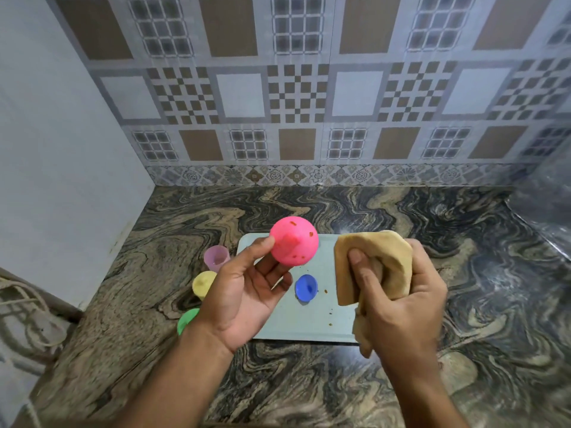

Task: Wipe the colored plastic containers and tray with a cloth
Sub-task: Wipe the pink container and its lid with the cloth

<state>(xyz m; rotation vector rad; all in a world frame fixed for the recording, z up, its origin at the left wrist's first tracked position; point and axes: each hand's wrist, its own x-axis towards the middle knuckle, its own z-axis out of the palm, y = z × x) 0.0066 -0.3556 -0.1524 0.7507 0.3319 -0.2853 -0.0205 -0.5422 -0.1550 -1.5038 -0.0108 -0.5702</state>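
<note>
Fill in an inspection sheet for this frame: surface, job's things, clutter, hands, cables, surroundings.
Surface: swirled dark marble counter.
Job's things: pale blue rectangular tray with crumbs; blue plastic container on it; purple, yellow and green containers left of it.
Clutter: nothing seen.
Hands: left hand holds spotted pink plastic container; right hand grips tan cloth.
Cables: pale cord, far left.
Surroundings: patterned tiled wall.

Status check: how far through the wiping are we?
Early to middle, I'd judge. The purple cup, yellow cup and green cup stand off the tray on the counter, possibly already wiped. In hand: the left hand holds the pink cup, still spotted; the right hand grips the cloth. Left: the blue cup and the crumb-speckled tray.
</note>
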